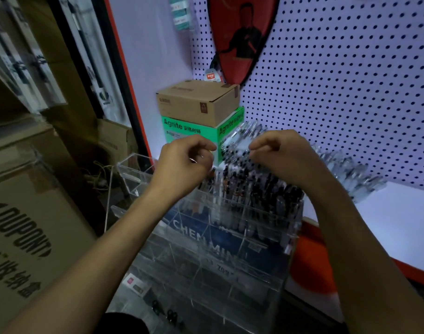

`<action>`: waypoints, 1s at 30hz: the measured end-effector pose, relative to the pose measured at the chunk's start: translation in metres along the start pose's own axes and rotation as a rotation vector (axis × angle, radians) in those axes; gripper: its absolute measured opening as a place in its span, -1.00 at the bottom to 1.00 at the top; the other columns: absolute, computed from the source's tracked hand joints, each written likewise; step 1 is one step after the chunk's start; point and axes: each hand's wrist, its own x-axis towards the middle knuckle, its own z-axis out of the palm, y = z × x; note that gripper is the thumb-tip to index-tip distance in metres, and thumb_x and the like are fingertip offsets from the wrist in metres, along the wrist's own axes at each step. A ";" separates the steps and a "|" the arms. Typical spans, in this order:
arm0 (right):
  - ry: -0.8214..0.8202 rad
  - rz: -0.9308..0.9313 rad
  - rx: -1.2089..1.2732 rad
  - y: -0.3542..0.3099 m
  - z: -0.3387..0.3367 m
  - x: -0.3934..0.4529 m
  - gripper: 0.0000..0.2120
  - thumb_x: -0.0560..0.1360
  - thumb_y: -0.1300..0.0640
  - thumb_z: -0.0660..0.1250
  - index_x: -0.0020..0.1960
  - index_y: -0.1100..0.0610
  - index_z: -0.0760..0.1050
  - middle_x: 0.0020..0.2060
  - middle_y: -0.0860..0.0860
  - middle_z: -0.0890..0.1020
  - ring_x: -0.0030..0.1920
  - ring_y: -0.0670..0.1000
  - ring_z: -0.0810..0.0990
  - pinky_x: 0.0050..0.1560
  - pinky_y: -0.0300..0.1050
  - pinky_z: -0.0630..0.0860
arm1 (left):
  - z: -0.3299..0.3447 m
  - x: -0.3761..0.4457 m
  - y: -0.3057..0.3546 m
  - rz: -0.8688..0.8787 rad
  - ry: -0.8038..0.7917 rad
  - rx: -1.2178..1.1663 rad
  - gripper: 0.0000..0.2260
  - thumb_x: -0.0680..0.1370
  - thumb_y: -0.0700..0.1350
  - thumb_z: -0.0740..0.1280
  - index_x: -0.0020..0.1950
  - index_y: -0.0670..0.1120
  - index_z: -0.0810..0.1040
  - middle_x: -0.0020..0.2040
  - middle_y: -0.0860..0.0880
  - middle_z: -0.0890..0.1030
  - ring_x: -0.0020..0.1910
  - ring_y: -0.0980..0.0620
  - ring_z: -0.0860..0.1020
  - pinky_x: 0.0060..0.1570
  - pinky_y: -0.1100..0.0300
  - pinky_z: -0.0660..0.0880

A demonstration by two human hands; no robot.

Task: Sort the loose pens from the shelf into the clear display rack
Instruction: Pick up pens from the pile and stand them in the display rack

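Head view looks down on two bare forearms reaching over a clear display rack (230, 237) that stands in front of the person. The left hand (184, 162) has its fingers (206, 147) curled in, and a thin pale sliver shows just under them; whether that is a pen tip or only a glint I cannot tell, so what it holds stays uncertain. The right hand (283, 157) is also curled, fingertips drawn together toward the left hand, with nothing plainly between them. Blur hides the detail.

Just below and beyond both sets of fingers, the rack's upper rear compartments are packed with upright dark-capped pens (259, 186), too many and too smeared to count. Nearer the person, under the wrists, the lower front compartments look mostly vacant. Beyond the right hand's fingers, a loose heap of clear-barrelled pens (350, 169) lies on the white shelf (386, 220) against the pegboard (338, 80); again far too many to count.

My judgement: the sorting is well under way but not near finished, since a large heap remains on the shelf and front slots are unfilled.

Countable things: one rack, two hands, and beyond the left fingers one brown carton (196, 102) stacked on one green Agnite box (194, 131).
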 end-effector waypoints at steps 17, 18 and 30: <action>0.240 0.298 -0.208 0.101 -0.066 -0.010 -0.86 0.50 0.29 0.31 -0.22 0.22 0.56 -0.28 0.07 0.62 -0.23 0.09 0.59 -0.16 -0.09 0.52 | 0.149 0.110 0.052 0.356 -0.769 0.641 -0.49 0.48 -0.07 0.45 0.40 0.03 0.42 0.32 -0.11 0.49 0.24 -0.13 0.47 0.13 -0.01 0.50; 0.223 0.308 -0.238 0.104 -0.065 -0.009 -0.81 0.49 0.26 0.32 -0.30 0.18 0.49 -0.33 0.07 0.58 -0.26 0.10 0.55 -0.15 -0.07 0.53 | 0.156 0.111 0.051 0.381 -0.783 0.686 -0.43 0.47 -0.05 0.46 0.44 0.06 0.36 0.35 -0.10 0.46 0.29 -0.14 0.45 0.13 -0.01 0.50; 0.111 0.268 -0.333 0.127 -0.049 0.016 -0.67 0.50 0.11 0.41 0.23 0.16 0.55 0.16 0.12 0.60 0.12 0.13 0.56 0.19 0.00 0.50 | 0.159 0.119 0.030 0.420 -0.603 0.519 -0.71 0.61 -0.10 0.24 0.31 0.11 0.53 0.21 -0.08 0.61 0.11 -0.13 0.58 0.05 -0.07 0.56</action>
